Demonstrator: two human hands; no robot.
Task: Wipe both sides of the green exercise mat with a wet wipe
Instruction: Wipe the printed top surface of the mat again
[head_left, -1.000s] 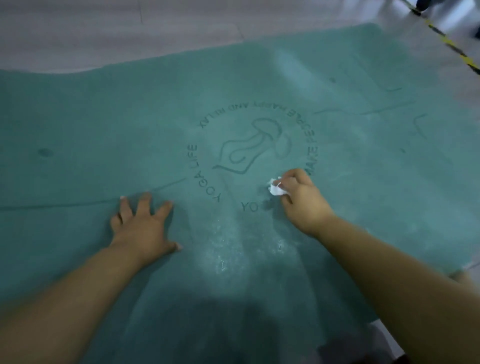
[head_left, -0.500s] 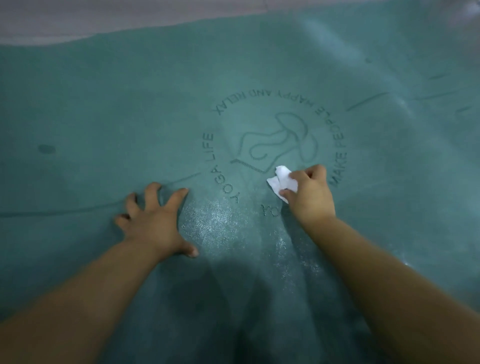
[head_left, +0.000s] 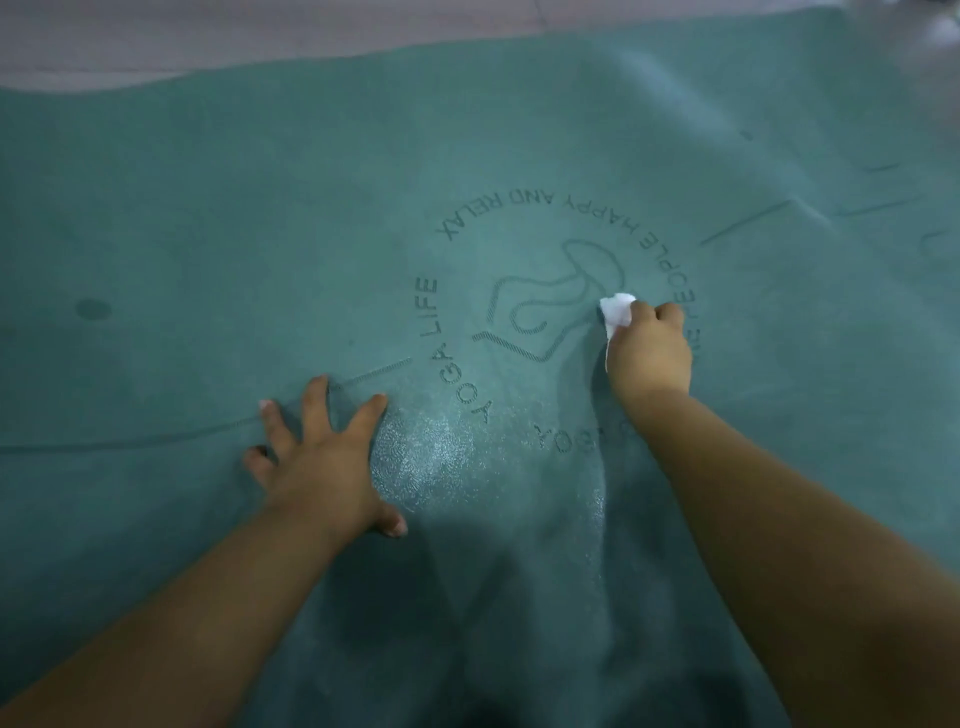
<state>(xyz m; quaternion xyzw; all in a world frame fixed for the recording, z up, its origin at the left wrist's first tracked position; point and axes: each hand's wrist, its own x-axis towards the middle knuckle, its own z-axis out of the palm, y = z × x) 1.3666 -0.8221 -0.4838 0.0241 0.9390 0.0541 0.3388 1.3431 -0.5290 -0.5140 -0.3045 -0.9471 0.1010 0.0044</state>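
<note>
The green exercise mat (head_left: 218, 218) lies flat and fills almost the whole view, with a round printed logo of letters and a line drawing in its middle. My right hand (head_left: 649, 353) presses a crumpled white wet wipe (head_left: 616, 309) against the mat at the right side of the logo. My left hand (head_left: 322, 457) rests flat on the mat to the left of the logo, fingers spread. A shiny wet patch (head_left: 431, 457) lies between my two hands.
A strip of pale grey floor (head_left: 260, 31) shows beyond the mat's far edge. A dark round spot (head_left: 93, 309) marks the mat at the left. Thin printed guide lines (head_left: 743, 223) run across the mat at the right.
My right hand has slid the wipe forward, from the logo's near rim up to its right side. My left hand stayed pressed on the mat. The view moved closer.
</note>
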